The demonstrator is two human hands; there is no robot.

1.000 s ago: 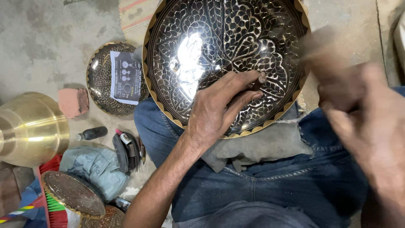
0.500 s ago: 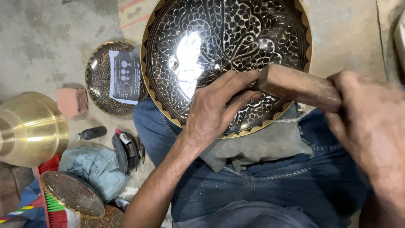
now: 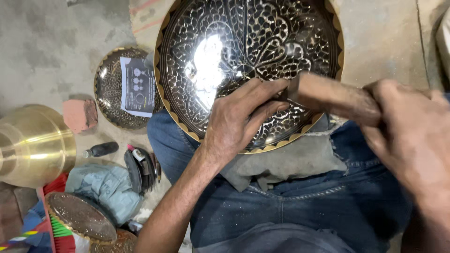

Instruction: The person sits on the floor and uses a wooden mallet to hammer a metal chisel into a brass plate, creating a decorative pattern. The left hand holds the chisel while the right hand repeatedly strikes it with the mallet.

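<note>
A large round metal plate point(image 3: 220, 61) with black and silver engraved leaf patterns and a gold scalloped rim rests on my lap over a grey cloth point(image 3: 290, 161). My left hand point(image 3: 239, 117) lies on the plate's lower part, fingertips pinched on a small chisel whose tip is hidden. My right hand point(image 3: 412, 136) grips a wooden mallet point(image 3: 333, 96) whose head meets the chisel at my left fingertips.
A smaller engraved plate point(image 3: 110, 93) with a paper card on it lies on the concrete floor at left. A brass vessel point(image 3: 33, 145), a reddish brick piece point(image 3: 79, 115), a black-handled tool point(image 3: 101, 150), a bluish cloth point(image 3: 105, 189) and another dish point(image 3: 79, 218) crowd the lower left.
My right hand, raised and blurred a second ago, has brought the mallet down onto the chisel. My left hand and the plate have stayed in place.
</note>
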